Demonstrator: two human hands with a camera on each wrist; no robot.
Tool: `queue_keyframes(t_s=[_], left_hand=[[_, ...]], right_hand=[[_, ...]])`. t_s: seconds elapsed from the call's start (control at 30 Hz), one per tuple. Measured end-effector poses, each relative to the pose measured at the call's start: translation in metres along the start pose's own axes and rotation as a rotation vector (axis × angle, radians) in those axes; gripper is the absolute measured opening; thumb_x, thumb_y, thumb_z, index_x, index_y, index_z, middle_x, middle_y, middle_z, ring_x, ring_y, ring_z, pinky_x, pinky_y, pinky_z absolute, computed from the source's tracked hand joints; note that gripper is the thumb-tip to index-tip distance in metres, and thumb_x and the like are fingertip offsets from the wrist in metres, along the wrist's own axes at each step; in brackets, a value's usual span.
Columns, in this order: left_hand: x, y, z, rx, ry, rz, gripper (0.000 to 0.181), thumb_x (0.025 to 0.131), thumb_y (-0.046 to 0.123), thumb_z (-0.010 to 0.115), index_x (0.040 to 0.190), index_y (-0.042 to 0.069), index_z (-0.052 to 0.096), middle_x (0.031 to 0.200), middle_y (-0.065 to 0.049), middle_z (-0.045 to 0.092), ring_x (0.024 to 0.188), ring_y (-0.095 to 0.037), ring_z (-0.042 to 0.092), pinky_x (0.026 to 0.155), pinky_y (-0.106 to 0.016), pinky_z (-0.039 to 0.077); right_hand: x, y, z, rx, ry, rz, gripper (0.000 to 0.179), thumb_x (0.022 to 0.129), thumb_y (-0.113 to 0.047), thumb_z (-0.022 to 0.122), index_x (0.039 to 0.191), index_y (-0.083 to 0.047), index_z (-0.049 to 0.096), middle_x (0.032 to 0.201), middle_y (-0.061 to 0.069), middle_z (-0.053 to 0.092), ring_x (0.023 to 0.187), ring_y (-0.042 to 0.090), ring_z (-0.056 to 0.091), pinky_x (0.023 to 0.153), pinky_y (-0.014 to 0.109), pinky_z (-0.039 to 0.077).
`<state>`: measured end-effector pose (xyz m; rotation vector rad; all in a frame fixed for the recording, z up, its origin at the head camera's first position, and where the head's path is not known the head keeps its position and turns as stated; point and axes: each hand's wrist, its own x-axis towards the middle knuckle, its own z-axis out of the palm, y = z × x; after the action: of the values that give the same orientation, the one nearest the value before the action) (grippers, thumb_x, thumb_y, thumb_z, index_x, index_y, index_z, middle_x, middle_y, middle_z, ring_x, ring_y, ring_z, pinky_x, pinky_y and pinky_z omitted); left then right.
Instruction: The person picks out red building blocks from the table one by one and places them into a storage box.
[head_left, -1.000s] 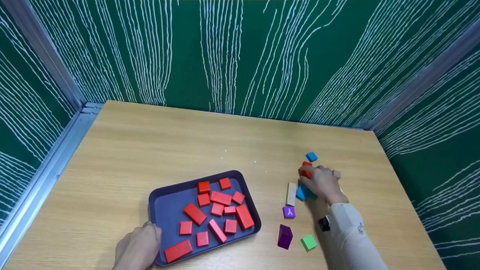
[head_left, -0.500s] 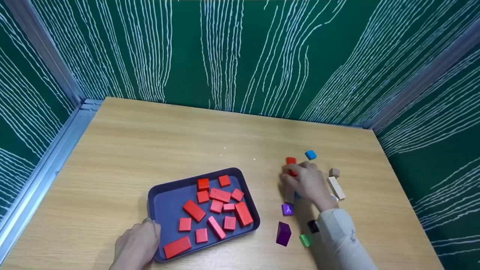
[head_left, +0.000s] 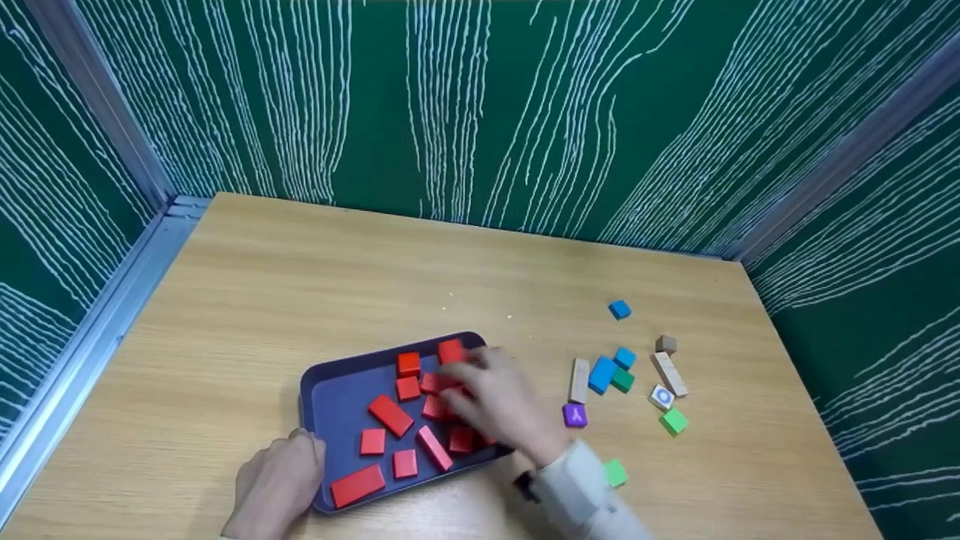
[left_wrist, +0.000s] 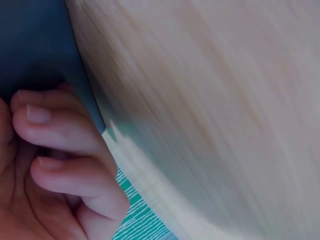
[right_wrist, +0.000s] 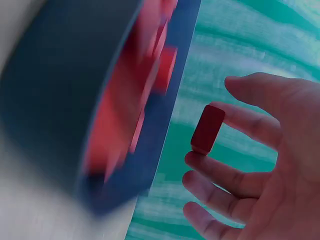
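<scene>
My left hand (head_left: 279, 476) grips the near-left edge of a dark blue tray (head_left: 319, 412), fingers curled at its wall in the left wrist view. Several red blocks (head_left: 390, 415) lie scattered in the tray. Over its right side is my right hand (head_left: 506, 405), blurred, hiding some blocks there. In the right wrist view, a red block (right_wrist: 207, 129) is at the fingertips of the spread right hand (right_wrist: 270, 155), the thumb standing apart from it. A red block (head_left: 451, 351) shows at the tray's far-right corner, just beyond those fingers.
Right of the tray lie blue blocks (head_left: 601, 374), a dark green block (head_left: 622, 379), light green blocks (head_left: 674, 421), wooden blocks (head_left: 579, 381), a purple letter block (head_left: 575, 415) and a white block with a ring (head_left: 661, 397). A patterned green wall (head_left: 525, 112) backs the table.
My right hand has carried red from the loose blocks on the right leftward to above the tray, and its fingers have spread. My left hand keeps its hold on the tray.
</scene>
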<state>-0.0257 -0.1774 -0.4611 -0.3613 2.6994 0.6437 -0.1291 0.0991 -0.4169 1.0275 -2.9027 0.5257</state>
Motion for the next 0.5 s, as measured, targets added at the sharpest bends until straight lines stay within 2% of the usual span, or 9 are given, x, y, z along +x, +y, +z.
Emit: queue_keyframes(t_s=[0.1,0.17,0.3,0.5], left_hand=[[0.0,-0.002,0.0,-0.006,0.035,0.014,0.037,0.102,0.022,0.038,0.098,-0.007,0.059,0.077,-0.014,0.06,0.067,-0.029,0.059,0.059,-0.05,0.047],[-0.001,-0.003,0.001,-0.005,0.064,0.028,0.035,0.101,0.021,0.038,0.096,-0.006,0.06,0.076,-0.014,0.06,0.066,-0.029,0.059,0.058,-0.05,0.047],[0.0,-0.001,0.002,-0.012,0.069,0.04,0.034,0.102,0.021,0.037,0.093,-0.003,0.06,0.072,-0.011,0.057,0.061,-0.026,0.055,0.055,-0.046,0.045],[0.001,0.0,0.003,-0.014,0.04,0.018,0.032,0.102,0.02,0.039,0.09,0.0,0.06,0.072,-0.009,0.055,0.063,-0.024,0.053,0.056,-0.044,0.044]], right_hand=[[0.013,-0.033,0.017,-0.034,0.029,-0.132,0.029,0.094,-0.036,0.069,0.121,-0.024,0.072,0.114,0.008,0.064,0.103,0.025,0.057,0.084,0.043,0.048],[0.02,-0.053,0.027,-0.044,0.011,-0.185,0.03,0.095,-0.037,0.067,0.12,-0.023,0.072,0.111,0.007,0.065,0.102,0.025,0.057,0.085,0.044,0.046],[0.032,-0.084,0.041,-0.038,-0.12,-0.157,0.034,0.097,-0.044,0.062,0.127,-0.028,0.069,0.118,0.007,0.062,0.109,0.024,0.054,0.091,0.047,0.044],[0.043,-0.101,0.055,-0.017,-0.254,-0.104,0.036,0.099,-0.047,0.059,0.131,-0.033,0.066,0.118,0.003,0.06,0.109,0.021,0.051,0.096,0.049,0.042]])
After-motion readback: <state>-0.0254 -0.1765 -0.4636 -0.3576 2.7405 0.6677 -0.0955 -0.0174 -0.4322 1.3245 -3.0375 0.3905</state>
